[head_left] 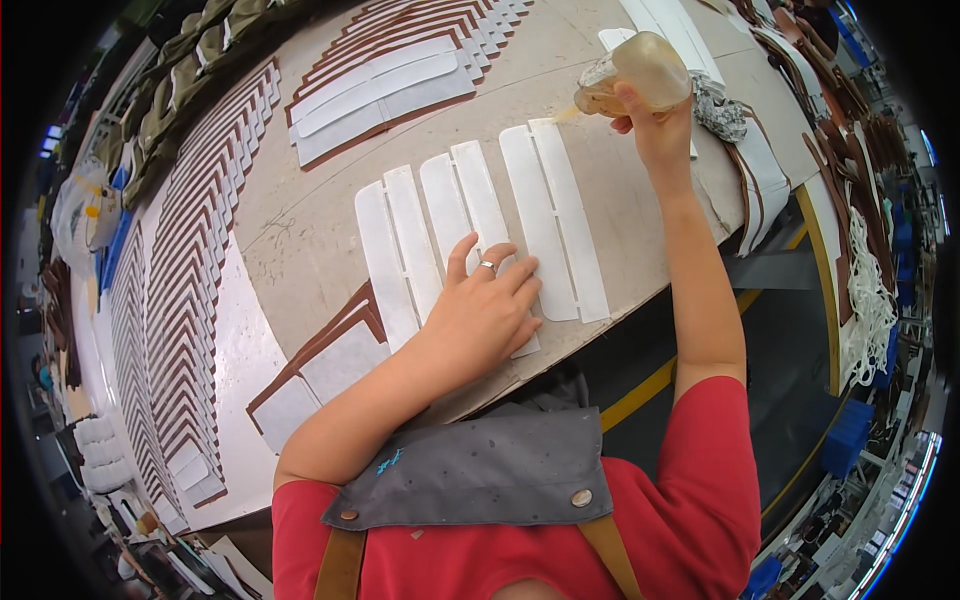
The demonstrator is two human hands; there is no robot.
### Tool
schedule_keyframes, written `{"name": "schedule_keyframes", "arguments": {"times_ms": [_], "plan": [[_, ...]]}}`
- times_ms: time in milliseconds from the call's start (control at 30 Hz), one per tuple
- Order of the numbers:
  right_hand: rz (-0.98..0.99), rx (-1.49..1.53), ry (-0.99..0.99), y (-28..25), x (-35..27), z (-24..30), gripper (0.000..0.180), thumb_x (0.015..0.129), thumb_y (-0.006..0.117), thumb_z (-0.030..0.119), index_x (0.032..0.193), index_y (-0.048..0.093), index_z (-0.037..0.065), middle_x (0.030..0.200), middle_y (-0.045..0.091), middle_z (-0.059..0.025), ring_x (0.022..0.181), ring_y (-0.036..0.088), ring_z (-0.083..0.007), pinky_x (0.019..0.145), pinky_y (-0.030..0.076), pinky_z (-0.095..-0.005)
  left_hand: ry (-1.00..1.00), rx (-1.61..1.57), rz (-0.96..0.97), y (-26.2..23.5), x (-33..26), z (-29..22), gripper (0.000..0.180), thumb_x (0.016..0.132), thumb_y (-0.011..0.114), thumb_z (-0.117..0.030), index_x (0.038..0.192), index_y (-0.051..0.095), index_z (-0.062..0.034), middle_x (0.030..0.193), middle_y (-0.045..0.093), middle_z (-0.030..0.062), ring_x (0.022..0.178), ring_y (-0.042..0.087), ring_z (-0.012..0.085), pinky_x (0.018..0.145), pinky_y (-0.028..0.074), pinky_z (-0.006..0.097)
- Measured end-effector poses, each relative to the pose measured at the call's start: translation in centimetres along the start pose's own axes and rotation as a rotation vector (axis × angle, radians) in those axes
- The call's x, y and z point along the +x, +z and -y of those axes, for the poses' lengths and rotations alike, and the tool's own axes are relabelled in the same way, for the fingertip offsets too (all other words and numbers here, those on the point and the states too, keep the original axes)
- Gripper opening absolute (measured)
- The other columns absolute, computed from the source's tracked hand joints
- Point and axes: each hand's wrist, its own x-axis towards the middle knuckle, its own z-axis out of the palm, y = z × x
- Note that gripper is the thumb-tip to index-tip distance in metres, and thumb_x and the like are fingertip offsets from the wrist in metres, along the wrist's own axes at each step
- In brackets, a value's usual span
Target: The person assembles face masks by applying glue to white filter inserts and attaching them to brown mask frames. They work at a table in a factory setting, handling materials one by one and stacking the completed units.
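My right hand [660, 135] is wrapped round a translucent squeeze bottle [648, 70] with yellowish liquid in it. The bottle is tilted, and its narrow tip reaches the far end of the rightmost white panel [548, 225]. This panel is a long piece with a rounded corner and a narrow gap along its length. Fingers spread, my left hand [485, 305] lies on the middle white panel [450, 195] and covers its near part. Beside it on the left is another white panel [385, 235], partly under my left wrist.
Overlapping rows of brown-edged white pieces [180, 300] cover the table's left side, with another row [385, 85] at the back. Brown-edged pieces [345, 365] lie by my left forearm. Crumpled foil [722, 118] sits at the right. White cords [868, 300] hang beyond the table edge.
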Motion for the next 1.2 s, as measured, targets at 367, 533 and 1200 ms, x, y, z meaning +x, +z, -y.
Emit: {"name": "schedule_keyframes", "arguments": {"times_ms": [367,533,1200], "plan": [[-0.039,0.086,0.149,-1.9,-2.1,0.9,0.041,0.081,0.069,0.027,0.105,0.049,0.001,0.073,0.057,-0.0047,0.042,0.047,-0.0069,0.035,0.036,-0.0187,-0.002,-0.002,-0.026,0.1,0.0,-0.1,0.032,0.078,0.064,-0.025,0.104,0.059,-0.0063,0.120,0.052,0.0039,0.121,0.040,0.0240,0.106,0.015,0.051],[-0.027,0.144,0.220,-3.2,-4.3,1.1,0.044,0.080,0.070,0.027,0.107,0.047,0.001,0.073,0.056,-0.0047,0.041,0.044,-0.0064,0.034,0.034,-0.0185,-0.008,0.009,-0.024,0.0,0.0,-0.3,0.033,0.077,0.065,-0.025,0.104,0.059,-0.0062,0.119,0.052,0.0034,0.121,0.040,0.0236,0.106,0.016,0.051],[-0.315,0.741,0.370,-6.3,-9.9,6.8,0.054,0.084,0.059,0.045,0.115,0.048,0.003,0.096,0.056,-0.0141,0.050,0.049,-0.0085,0.037,0.039,-0.0194,0.006,0.065,-0.029,0.1,0.2,-0.1,0.032,0.078,0.064,-0.025,0.103,0.059,-0.0063,0.117,0.051,0.0064,0.114,0.044,0.0246,0.102,0.022,0.048]]}}
